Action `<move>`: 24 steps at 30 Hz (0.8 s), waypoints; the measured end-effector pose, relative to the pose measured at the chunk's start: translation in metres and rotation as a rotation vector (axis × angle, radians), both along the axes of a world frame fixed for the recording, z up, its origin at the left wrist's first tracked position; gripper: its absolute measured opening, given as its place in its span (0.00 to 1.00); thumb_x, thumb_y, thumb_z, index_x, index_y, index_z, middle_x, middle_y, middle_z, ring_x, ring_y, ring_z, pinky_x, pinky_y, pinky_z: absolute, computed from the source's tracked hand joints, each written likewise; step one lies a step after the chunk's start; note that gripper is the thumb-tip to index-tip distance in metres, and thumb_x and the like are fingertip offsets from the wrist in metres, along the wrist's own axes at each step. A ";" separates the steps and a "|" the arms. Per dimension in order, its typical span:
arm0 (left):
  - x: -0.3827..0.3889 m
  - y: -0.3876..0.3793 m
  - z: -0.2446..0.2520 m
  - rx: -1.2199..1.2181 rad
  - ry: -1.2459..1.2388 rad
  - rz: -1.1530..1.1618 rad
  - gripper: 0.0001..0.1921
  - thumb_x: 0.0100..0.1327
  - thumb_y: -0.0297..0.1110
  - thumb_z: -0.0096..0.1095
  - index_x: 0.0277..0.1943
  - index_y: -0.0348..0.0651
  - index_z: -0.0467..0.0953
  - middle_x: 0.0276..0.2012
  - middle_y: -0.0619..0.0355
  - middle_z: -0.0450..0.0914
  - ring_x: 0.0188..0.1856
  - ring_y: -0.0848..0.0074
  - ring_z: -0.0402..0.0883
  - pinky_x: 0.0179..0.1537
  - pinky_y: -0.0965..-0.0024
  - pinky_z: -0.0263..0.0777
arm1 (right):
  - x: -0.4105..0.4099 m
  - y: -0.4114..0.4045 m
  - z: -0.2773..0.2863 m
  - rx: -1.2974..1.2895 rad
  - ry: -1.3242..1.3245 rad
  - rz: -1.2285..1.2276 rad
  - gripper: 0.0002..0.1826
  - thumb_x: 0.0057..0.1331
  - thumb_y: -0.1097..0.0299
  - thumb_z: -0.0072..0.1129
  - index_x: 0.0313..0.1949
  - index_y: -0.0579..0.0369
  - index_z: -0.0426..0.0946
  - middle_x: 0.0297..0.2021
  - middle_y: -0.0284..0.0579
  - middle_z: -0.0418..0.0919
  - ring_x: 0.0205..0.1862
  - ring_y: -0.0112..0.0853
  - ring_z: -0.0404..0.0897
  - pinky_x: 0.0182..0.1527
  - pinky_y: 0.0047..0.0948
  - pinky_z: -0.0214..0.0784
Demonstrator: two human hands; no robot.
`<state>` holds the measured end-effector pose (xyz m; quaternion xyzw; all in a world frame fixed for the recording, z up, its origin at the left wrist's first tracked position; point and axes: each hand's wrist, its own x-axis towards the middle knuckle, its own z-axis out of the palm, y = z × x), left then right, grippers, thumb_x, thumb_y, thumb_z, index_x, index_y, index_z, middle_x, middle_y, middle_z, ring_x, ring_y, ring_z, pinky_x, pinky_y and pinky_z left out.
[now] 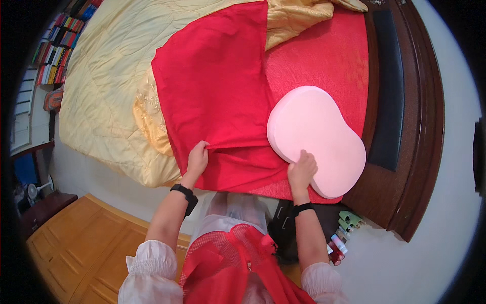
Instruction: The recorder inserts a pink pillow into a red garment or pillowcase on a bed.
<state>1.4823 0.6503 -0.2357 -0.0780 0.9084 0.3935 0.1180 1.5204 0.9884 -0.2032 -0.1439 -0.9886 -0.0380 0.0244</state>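
My left hand (197,159) pinches a fold of a smooth red cloth (216,83), raising a ridge that runs to the right. The cloth lies spread over the bed; whether it is a single sheet or a case, I cannot tell. At the lower left edge of a pink contoured pillow (322,129), my right hand (302,171) grips the rim, fingers on top and the underside hidden. The pillow rests tilted on a red patterned bedsheet (322,57) and touches the right side of the cloth.
A pale yellow quilt (110,76) covers the bed's left part. The dark wooden headboard (414,125) with a black pad (387,95) bounds the right. Below are a black bag (283,235), several bottles (339,243) and a wooden panel (87,247). Bookshelves (57,49) stand far left.
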 end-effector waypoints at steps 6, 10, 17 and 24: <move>0.019 -0.011 0.028 0.199 0.063 -0.155 0.08 0.59 0.21 0.46 0.41 0.36 0.69 0.37 0.41 0.74 0.43 0.50 0.75 0.42 0.58 0.69 | -0.035 -0.104 0.025 -0.361 -0.097 0.517 0.36 0.46 0.63 0.63 0.58 0.49 0.64 0.55 0.45 0.64 0.56 0.45 0.62 0.58 0.50 0.52; 0.024 -0.015 0.058 0.083 0.079 -0.137 0.07 0.61 0.27 0.48 0.43 0.40 0.69 0.36 0.43 0.76 0.40 0.51 0.76 0.38 0.56 0.70 | -0.046 -0.141 0.008 -0.498 -0.129 0.383 0.38 0.44 0.67 0.65 0.58 0.47 0.64 0.57 0.46 0.63 0.58 0.46 0.62 0.57 0.49 0.55; 0.037 -0.059 0.084 -0.010 0.000 -0.207 0.09 0.58 0.28 0.54 0.43 0.41 0.70 0.38 0.47 0.76 0.41 0.53 0.76 0.39 0.57 0.71 | -0.047 -0.138 -0.026 -0.577 -0.018 0.161 0.18 0.49 0.76 0.54 0.41 0.49 0.76 0.45 0.46 0.74 0.50 0.43 0.70 0.52 0.44 0.60; 0.056 -0.101 0.068 -0.310 -0.111 -0.194 0.16 0.47 0.17 0.53 0.42 0.41 0.72 0.41 0.51 0.72 0.40 0.54 0.75 0.41 0.59 0.71 | 0.002 -0.122 -0.031 -0.911 -0.302 0.359 0.08 0.58 0.69 0.53 0.37 0.57 0.74 0.29 0.58 0.77 0.36 0.52 0.75 0.40 0.46 0.66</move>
